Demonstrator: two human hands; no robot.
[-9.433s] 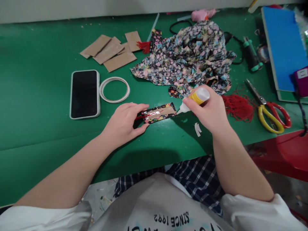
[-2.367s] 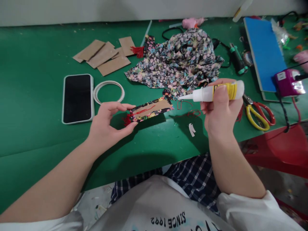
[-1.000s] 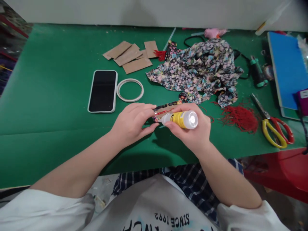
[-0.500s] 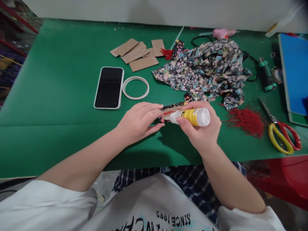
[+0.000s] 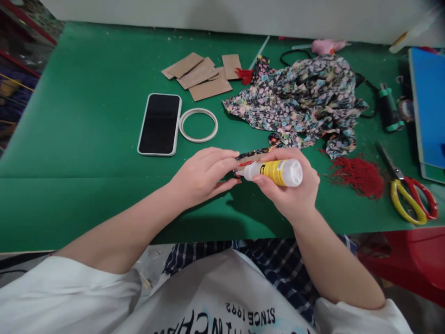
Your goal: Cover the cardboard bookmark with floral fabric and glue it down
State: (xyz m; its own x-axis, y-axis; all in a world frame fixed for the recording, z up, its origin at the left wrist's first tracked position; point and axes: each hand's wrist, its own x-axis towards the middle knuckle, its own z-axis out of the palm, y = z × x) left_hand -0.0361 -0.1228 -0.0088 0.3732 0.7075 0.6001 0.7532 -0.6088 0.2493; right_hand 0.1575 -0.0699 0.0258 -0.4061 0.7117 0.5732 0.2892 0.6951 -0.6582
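Observation:
My right hand (image 5: 295, 190) is closed around a white glue bottle (image 5: 280, 172) with a yellow label, its nozzle end pointing left and down. Under the nozzle lies a small piece of brown cardboard edged with dark floral fabric (image 5: 255, 152), with a bit of red thread (image 5: 246, 163) on it. The fingers of my left hand (image 5: 205, 178) hold this piece by its left end, thumb on the near side and fingers on the far side. The bottle and both hands hide much of the piece, and the nozzle tip is hard to make out.
Beyond my hands lie a phone (image 5: 160, 124), a tape roll (image 5: 183, 132), several cardboard pieces (image 5: 210, 89) and crumpled floral fabric (image 5: 302, 97). To the right are red threads (image 5: 359, 178), scissors (image 5: 398, 172), a green-black tool (image 5: 389, 109) and a blue board (image 5: 429, 106).
The glue bottle has shifted slightly left along the piece. My left hand keeps its hold. The whole view has moved a little, so the table things appear slightly higher and farther right.

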